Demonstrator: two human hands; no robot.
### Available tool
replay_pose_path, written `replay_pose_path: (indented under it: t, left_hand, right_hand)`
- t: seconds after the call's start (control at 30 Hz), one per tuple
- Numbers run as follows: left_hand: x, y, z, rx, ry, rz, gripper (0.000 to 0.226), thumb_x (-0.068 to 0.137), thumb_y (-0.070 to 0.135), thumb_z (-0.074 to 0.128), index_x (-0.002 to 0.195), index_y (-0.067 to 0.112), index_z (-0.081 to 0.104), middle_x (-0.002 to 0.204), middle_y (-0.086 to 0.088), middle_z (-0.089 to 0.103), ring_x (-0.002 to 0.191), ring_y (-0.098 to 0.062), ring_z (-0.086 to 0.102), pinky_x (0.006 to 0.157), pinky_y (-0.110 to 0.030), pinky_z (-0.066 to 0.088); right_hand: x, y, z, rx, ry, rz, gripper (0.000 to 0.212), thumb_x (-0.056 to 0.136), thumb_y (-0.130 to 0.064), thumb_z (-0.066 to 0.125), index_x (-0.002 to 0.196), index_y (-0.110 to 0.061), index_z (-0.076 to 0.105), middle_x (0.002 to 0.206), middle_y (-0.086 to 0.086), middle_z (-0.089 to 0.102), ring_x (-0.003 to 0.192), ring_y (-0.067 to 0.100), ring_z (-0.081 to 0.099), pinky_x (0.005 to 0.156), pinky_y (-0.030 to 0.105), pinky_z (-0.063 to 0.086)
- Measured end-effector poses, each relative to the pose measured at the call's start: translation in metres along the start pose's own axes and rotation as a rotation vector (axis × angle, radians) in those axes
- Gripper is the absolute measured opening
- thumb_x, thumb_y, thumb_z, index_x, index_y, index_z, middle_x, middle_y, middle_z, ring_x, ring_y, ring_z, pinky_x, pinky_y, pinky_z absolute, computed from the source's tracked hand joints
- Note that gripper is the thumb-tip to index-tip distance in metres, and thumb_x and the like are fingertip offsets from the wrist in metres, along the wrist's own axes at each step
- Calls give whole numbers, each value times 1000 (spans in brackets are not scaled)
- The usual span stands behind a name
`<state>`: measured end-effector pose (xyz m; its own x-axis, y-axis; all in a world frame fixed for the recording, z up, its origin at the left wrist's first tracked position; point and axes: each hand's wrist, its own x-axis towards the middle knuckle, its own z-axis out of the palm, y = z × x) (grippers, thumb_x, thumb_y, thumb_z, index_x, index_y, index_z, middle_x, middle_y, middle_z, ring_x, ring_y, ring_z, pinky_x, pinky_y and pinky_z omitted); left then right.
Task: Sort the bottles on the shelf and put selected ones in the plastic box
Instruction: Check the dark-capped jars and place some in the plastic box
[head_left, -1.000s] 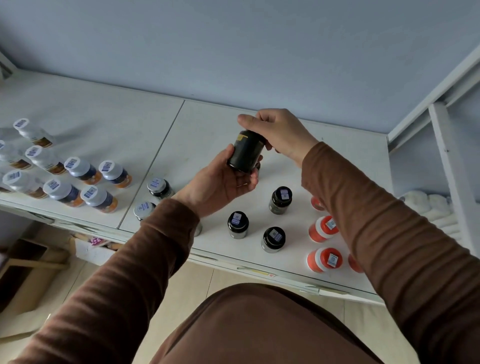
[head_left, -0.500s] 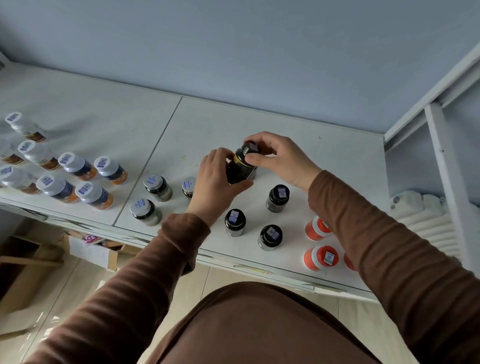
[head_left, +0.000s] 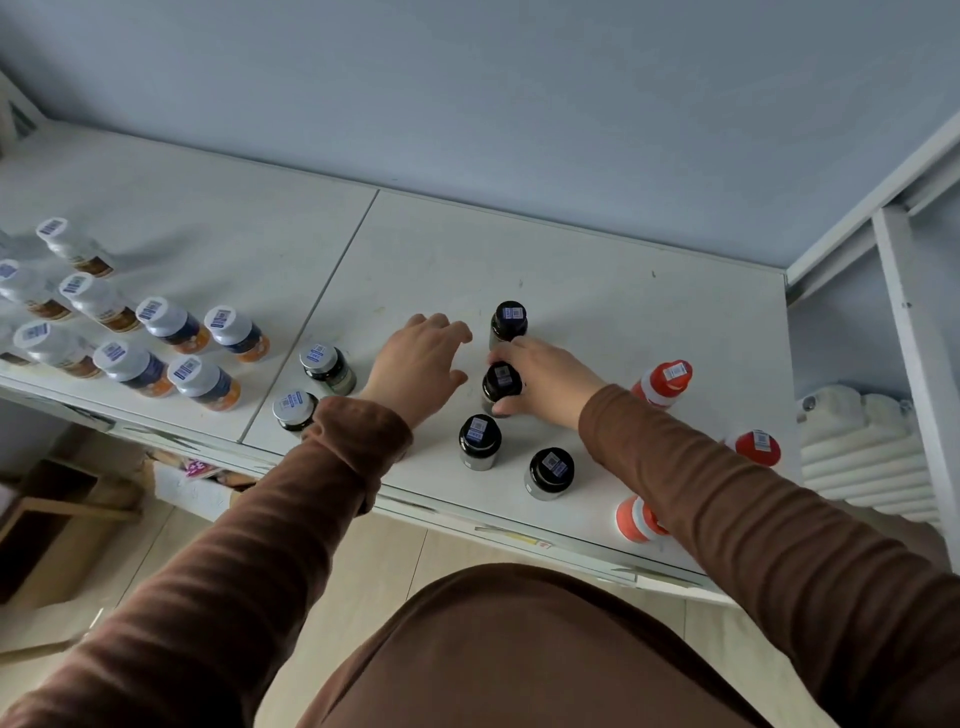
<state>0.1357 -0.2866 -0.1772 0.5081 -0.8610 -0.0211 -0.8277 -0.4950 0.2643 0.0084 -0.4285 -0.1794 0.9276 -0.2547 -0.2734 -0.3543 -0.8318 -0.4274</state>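
Black-capped bottle (head_left: 501, 382) stands upright on the shelf (head_left: 597, 312), just in front of a second black-capped bottle (head_left: 509, 319). Right hand (head_left: 545, 379) grips it; left hand (head_left: 418, 364) hovers beside, fingers relaxed, holding nothing.

White shelf (head_left: 597, 291) against a blue wall, white-capped bottles (head_left: 171, 325) at left, black-capped bottles (head_left: 550, 472) in the middle, orange bottles (head_left: 665, 383) at right

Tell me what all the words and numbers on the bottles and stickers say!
No text here can be read.
Barcode stickers on the black caps: too small and blurred.
Barcode stickers on the white caps: too small and blurred.
Barcode stickers on the orange bottles: blurred.
Labels on the bottle sides: too small to read.
Pink printed paper below the shelf: unreadable.
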Motion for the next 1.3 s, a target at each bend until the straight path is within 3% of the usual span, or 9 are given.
replay_pose_path:
  t: [0.1, 0.23, 0.43, 0.57, 0.67, 0.8, 0.93, 1.13, 1.3]
  left_hand:
    - [13, 1, -2, 26, 2, -16, 47, 89, 31, 68, 133, 22, 54, 124, -3, 59, 118, -25, 50, 90, -36, 43]
    - [34, 4, -5, 54, -1, -37, 49, 87, 32, 71, 132, 21, 55, 123, -4, 60, 117, -26, 52, 88, -38, 44]
    - [67, 10, -2, 136, -53, -22, 49, 86, 33, 72, 131, 19, 56, 123, -6, 60, 117, -27, 53, 86, -39, 45]
    - [77, 13, 6, 147, -112, -29, 50, 86, 34, 72, 131, 21, 56, 125, -6, 59, 119, -26, 52, 90, -40, 46]
    - [75, 14, 7, 79, -104, -35, 50, 84, 37, 73, 129, 23, 57, 122, -4, 59, 117, -25, 53, 88, -39, 46]
    - [63, 14, 0, -261, 56, 25, 57, 80, 37, 76, 129, 20, 54, 118, -4, 62, 108, -24, 58, 86, -38, 49]
    - [49, 31, -22, -709, 161, 38, 55, 81, 31, 77, 131, 18, 56, 113, 4, 67, 98, -9, 63, 84, -27, 52]
    - [38, 47, -43, -1780, -246, -100, 42, 98, 29, 48, 129, 0, 54, 108, -19, 69, 98, -27, 68, 94, -35, 54]
    - [27, 53, -48, -2058, -390, -160, 55, 100, 44, 33, 131, 2, 51, 95, -11, 69, 86, -20, 69, 84, -27, 57]
  right_hand:
    - [1, 1, -20, 161, 114, 35, 49, 81, -44, 74, 121, -20, 60, 117, -1, 62, 102, 16, 59, 87, 29, 46]
    - [19, 16, -42, 73, 334, 80, 38, 86, -35, 69, 119, -20, 61, 115, 0, 63, 103, 18, 59, 86, 31, 45]
    - [52, 25, -39, -12, 115, 124, 54, 87, -30, 69, 136, -22, 48, 134, 6, 55, 122, 26, 52, 101, 37, 41]
    - [59, 23, -32, -33, 81, 116, 46, 90, -25, 65, 133, -19, 51, 129, 10, 59, 116, 28, 56, 95, 36, 44]
    - [61, 29, -40, 108, 119, 154, 40, 90, -22, 64, 129, -18, 55, 125, 8, 62, 113, 27, 58, 88, 31, 43]
    - [50, 37, -72, 540, 215, 166, 30, 94, -21, 61, 122, -13, 62, 115, 11, 65, 101, 26, 64, 88, 42, 56]
    - [27, 25, -111, 878, 280, 192, 31, 93, -35, 64, 110, -10, 67, 104, 9, 69, 85, 22, 67, 78, 34, 60]
    - [11, -5, -139, 971, 354, 177, 40, 84, -52, 69, 93, -14, 59, 88, 5, 64, 56, 14, 57, 53, 26, 49]
    - [4, -20, -142, 1023, 364, 154, 40, 83, -52, 71, 86, -16, 54, 75, 3, 59, 46, 12, 48, 44, 23, 40]
